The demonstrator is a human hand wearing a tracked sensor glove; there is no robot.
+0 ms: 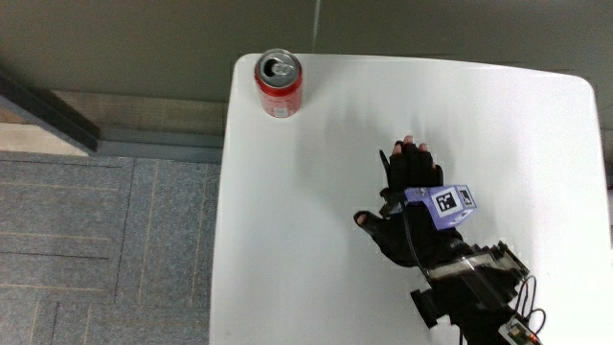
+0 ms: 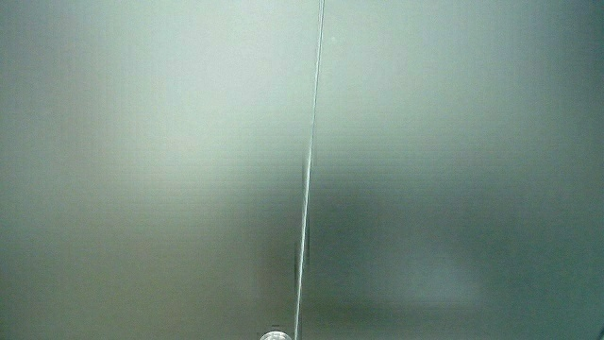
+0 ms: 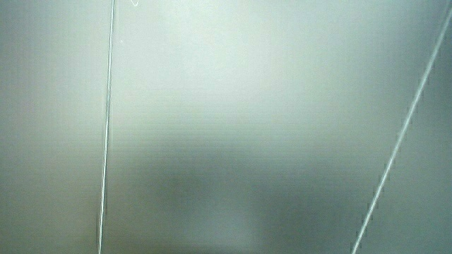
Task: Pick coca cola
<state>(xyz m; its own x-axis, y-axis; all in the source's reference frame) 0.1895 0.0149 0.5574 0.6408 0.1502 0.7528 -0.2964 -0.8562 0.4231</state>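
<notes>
A red Coca-Cola can [image 1: 279, 83] stands upright near a corner of the white table [image 1: 316, 192], farther from the person than the hand. The hand [image 1: 410, 196] in its black glove lies over the middle of the table, well apart from the can. Its fingers are stretched flat toward the can, the thumb spread out, and nothing is held. A purple patterned cube [image 1: 442, 204] sits on the back of the hand. Both side views show only a pale wall.
Grey carpet [image 1: 96, 249] and a dark floor strip [image 1: 48, 110] lie past the table's edge beside the can. A black wrist mount with cables [image 1: 474, 287] covers the forearm near the person.
</notes>
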